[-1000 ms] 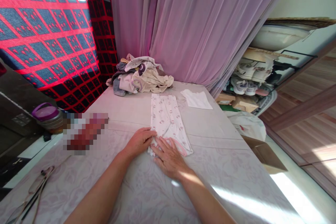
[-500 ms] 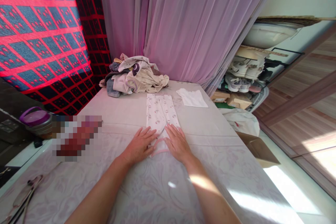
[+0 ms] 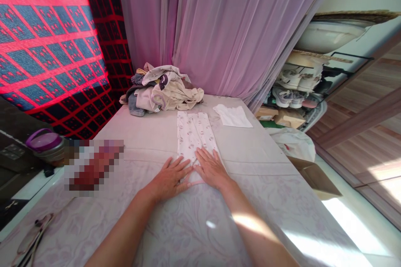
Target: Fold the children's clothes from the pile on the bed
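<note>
A pair of white patterned pants [image 3: 194,129] lies flat on the bed, its legs pointing away from me and its pinkish waistband near me. My left hand [image 3: 171,178] rests on the left side of the waist end, palm down with the fingers spread. On the right side, my right hand [image 3: 210,167] lies flat on the same cloth, its fingers stretched toward the legs. Both hands are open and cover much of the upper part of the pants. A folded white garment [image 3: 234,117] lies beyond, to the right.
A heap of clothes [image 3: 163,91] sits at the far end of the bed [image 3: 250,200], against a purple curtain [image 3: 219,29]. Eyeglasses [image 3: 33,235] lie at the near left. Beyond the right edge are shoes [image 3: 286,96] on a rack and a cardboard box [image 3: 316,177].
My left hand has slid slightly inward over the waist end, and my right hand stays on the cloth. The pants' legs look more evenly spread. The view has shifted a little.
</note>
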Action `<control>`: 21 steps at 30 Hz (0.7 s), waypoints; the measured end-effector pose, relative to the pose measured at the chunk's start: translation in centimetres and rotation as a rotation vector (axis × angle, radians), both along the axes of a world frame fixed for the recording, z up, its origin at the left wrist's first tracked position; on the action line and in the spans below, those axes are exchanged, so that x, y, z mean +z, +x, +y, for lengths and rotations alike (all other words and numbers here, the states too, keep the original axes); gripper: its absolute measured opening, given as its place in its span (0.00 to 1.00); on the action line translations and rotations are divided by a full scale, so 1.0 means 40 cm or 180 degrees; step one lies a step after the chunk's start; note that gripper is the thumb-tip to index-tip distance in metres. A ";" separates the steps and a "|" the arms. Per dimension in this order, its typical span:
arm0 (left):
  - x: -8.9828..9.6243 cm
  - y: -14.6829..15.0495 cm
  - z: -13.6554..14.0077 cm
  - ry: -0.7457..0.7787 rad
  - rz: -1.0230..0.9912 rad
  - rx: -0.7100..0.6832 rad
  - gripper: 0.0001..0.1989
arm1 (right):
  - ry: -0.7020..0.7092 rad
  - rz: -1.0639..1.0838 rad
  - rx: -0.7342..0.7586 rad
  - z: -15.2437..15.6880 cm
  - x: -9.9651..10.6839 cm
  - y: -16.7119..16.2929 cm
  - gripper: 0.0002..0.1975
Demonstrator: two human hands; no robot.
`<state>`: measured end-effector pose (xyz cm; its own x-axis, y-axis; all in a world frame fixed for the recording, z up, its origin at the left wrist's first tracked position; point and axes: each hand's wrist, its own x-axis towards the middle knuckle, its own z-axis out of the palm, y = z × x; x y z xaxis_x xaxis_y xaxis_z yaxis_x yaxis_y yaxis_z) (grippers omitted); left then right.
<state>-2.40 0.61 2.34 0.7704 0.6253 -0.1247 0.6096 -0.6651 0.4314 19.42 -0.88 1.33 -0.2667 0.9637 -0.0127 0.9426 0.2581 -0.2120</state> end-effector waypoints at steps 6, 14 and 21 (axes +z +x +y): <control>0.028 -0.039 0.003 -0.0688 0.0004 -0.0128 0.26 | -0.0127 -0.0067 -0.0171 0.010 -0.017 -0.007 0.29; 0.030 -0.093 0.043 -0.1407 -0.0564 -0.0173 0.21 | -0.0196 0.0096 -0.0369 0.013 0.011 -0.021 0.26; -0.008 -0.083 0.048 -0.0641 -0.0811 -0.0213 0.21 | 0.0138 0.0229 -0.0608 0.018 -0.005 -0.044 0.35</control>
<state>-5.72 2.54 2.04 0.8313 0.5545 -0.0385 0.4229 -0.5859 0.6912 17.66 -0.15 1.11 -0.0778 0.9961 0.0423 0.9581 0.0865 -0.2732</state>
